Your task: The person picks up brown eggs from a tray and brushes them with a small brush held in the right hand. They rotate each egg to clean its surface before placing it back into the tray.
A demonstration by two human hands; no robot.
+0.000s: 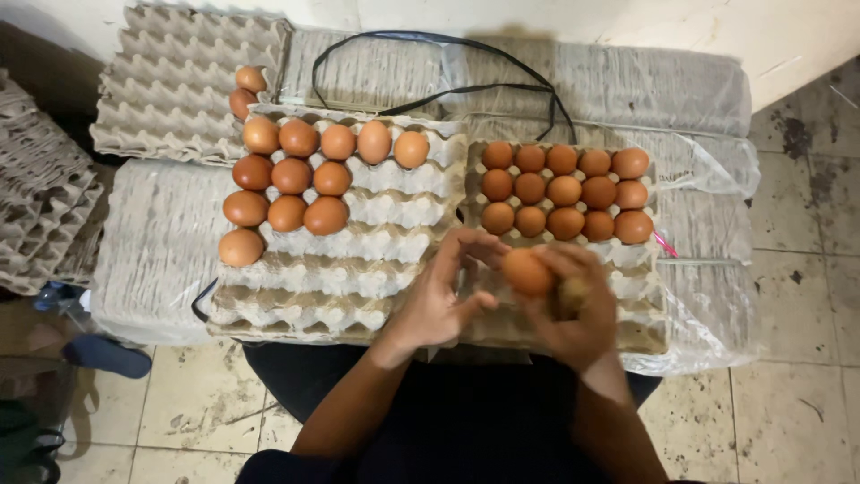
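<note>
A brown egg (527,272) is held over the near rows of the right egg tray (632,264). My right hand (578,314) is curled around it from the right, and a small dull brown thing sits in its palm. My left hand (436,300) is beside the egg on the left with its fingers apart, the fingertips arching over towards the egg. The right tray holds three rows of brown eggs (564,190) at its far end. The left tray (358,269) carries several eggs (291,175) in its far left corner.
An empty tray (170,81) with two eggs (246,90) on its edge lies at the back left. Both trays rest on plastic-wrapped tray stacks (627,81), a black strap (430,40) across them. More loose trays (45,206) are piled at left, above a tiled floor (788,403).
</note>
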